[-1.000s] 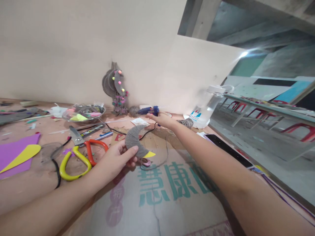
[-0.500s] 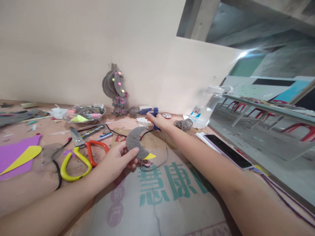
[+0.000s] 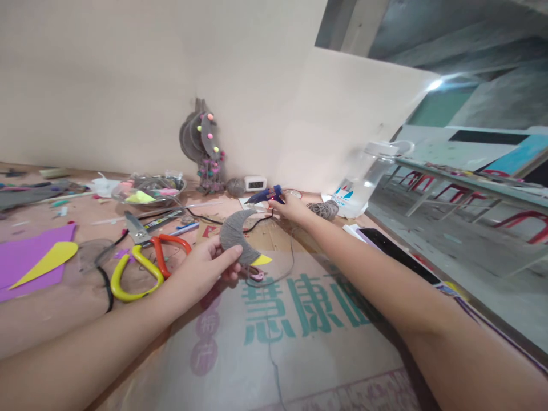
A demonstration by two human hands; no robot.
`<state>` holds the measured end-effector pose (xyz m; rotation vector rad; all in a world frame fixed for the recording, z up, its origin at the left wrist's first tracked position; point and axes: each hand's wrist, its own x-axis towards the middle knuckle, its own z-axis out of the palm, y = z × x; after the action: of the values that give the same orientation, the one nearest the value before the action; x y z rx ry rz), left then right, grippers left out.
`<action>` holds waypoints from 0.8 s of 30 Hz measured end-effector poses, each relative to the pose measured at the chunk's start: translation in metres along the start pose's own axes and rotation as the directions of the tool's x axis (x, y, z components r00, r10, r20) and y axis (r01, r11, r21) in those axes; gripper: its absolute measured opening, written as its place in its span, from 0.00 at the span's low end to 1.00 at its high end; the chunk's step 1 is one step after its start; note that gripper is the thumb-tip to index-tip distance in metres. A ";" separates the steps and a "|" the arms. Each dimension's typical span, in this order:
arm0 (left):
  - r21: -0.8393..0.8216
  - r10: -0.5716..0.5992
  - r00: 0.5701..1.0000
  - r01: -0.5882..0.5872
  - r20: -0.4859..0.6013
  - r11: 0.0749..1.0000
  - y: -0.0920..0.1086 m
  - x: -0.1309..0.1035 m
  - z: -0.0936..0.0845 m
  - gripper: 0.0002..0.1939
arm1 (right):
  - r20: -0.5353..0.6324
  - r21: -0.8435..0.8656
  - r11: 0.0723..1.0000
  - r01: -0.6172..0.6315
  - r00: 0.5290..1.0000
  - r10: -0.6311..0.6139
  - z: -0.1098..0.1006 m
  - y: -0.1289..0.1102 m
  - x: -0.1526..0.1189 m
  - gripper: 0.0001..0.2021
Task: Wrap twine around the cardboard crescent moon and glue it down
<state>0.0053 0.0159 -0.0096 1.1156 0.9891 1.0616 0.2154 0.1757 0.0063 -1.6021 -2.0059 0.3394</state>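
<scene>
My left hand (image 3: 218,261) pinches a crescent (image 3: 234,237) wound in grey yarn, its lower tip bare and yellow. A loose strand of yarn curves to the right of it over the cardboard (image 3: 171,365). Farther back, my right hand (image 3: 291,206) is on the handle of a blue glue gun (image 3: 268,196), whose nozzle points left and whose small red light shows. Its black cord runs behind the crescent. Just right of that hand lies a bundle of grey yarn (image 3: 324,209).
Scissors (image 3: 137,279), purple foam (image 3: 38,257) and a dish of pompoms (image 3: 149,197) lie at left. A crescent decoration (image 3: 201,142) is by the wall. A white timer (image 3: 256,184), water bottle (image 3: 363,177) and phone (image 3: 398,256) stand or lie beyond and at right.
My right hand has shifted slightly right with the glue gun, which is now tilted and no longer covers the white timer. My left hand still holds the crescent.
</scene>
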 end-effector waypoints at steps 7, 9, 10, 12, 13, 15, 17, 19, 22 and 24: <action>-0.030 -0.011 1.000 0.011 -0.003 0.999 0.005 0.001 -0.002 0.12 | -0.121 0.063 0.968 0.245 0.964 -0.236 -0.030 -0.024 -0.087 0.19; -0.027 -0.008 1.000 0.007 -0.003 1.000 0.006 0.000 -0.002 0.12 | 0.015 0.082 0.947 0.310 0.950 -0.313 -0.033 -0.036 -0.116 0.17; -0.026 -0.005 1.000 0.005 -0.010 1.000 0.007 0.000 -0.002 0.12 | 0.071 0.081 0.936 0.343 0.934 -0.349 -0.033 -0.042 -0.127 0.16; -0.016 -0.009 1.000 0.008 -0.030 1.000 0.008 0.000 -0.001 0.12 | 0.158 0.055 0.892 0.448 0.878 -0.451 -0.031 -0.053 -0.145 0.16; -0.007 -0.014 0.999 0.013 -0.039 1.000 0.008 -0.001 -0.001 0.12 | 0.191 0.030 0.867 0.498 0.849 -0.494 -0.029 -0.057 -0.151 0.17; 0.015 -0.018 0.999 0.019 -0.049 1.000 0.008 -0.002 0.000 0.12 | 0.226 -0.027 0.820 0.572 0.802 -0.552 -0.023 -0.062 -0.158 0.19; 0.034 -0.004 0.998 0.006 -0.056 0.999 0.008 -0.002 0.001 0.11 | 0.218 -0.071 0.791 0.608 0.783 -0.582 -0.017 -0.062 -0.161 0.16; 0.059 0.021 0.998 -0.018 -0.053 0.998 0.009 -0.001 0.002 0.10 | 0.187 -0.091 0.776 0.624 0.776 -0.602 -0.013 -0.059 -0.162 0.10; 0.095 0.070 0.997 -0.066 -0.038 0.993 0.011 -0.001 0.003 0.10 | 0.145 -0.111 0.757 0.644 0.764 -0.629 -0.011 -0.055 -0.164 0.09; 0.124 0.116 0.992 -0.109 -0.056 0.986 0.010 -0.001 0.002 0.20 | 0.115 -0.163 0.738 0.655 0.755 -0.645 -0.014 -0.055 -0.166 0.09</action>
<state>0.0057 0.0153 0.0012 1.2556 1.0614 1.1456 0.2015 0.0009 0.0032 -0.8788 -2.5467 -0.0960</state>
